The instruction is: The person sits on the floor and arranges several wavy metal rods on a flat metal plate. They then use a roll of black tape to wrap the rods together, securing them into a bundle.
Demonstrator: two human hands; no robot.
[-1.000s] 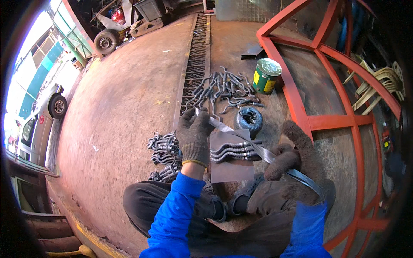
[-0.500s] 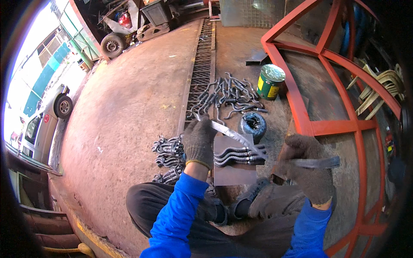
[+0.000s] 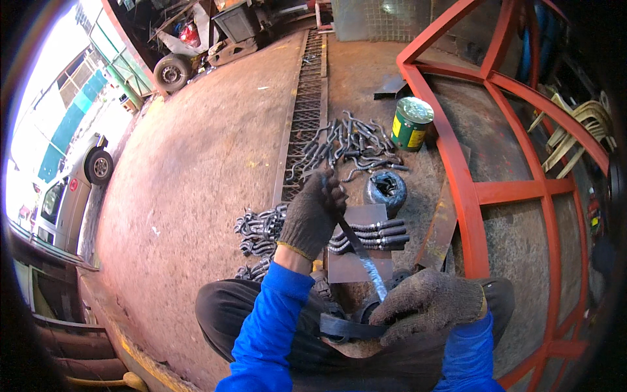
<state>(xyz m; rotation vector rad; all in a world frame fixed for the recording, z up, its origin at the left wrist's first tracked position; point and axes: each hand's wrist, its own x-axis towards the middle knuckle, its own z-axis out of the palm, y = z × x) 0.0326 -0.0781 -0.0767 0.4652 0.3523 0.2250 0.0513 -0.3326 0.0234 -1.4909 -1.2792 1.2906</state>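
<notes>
My left hand (image 3: 312, 219), in a dark knit glove, is closed around the upper end of a dark, shiny flat strip (image 3: 362, 253). The strip slants down to my right hand (image 3: 428, 306), also gloved, which grips it above my lap. A loose length of strip sticks out leftward from the right hand. Behind the strip, several short bent ribbed metal rods (image 3: 375, 236) lie side by side on a grey plate (image 3: 359, 270). Beside my left wrist are stacked bundles of similar rods (image 3: 258, 228). Strip hides part of the plate and rods.
Farther off lies a loose pile of bent rods (image 3: 349, 140) next to a floor grating (image 3: 304, 108). A plastic-wrapped coil (image 3: 385, 191) and a green can (image 3: 412, 124) stand right of it. A red metal frame (image 3: 467, 225) borders the right side.
My right hand has moved down and left toward my lap with the strip. My left hand has shifted slightly right, and the strip now slopes more steeply between them.
</notes>
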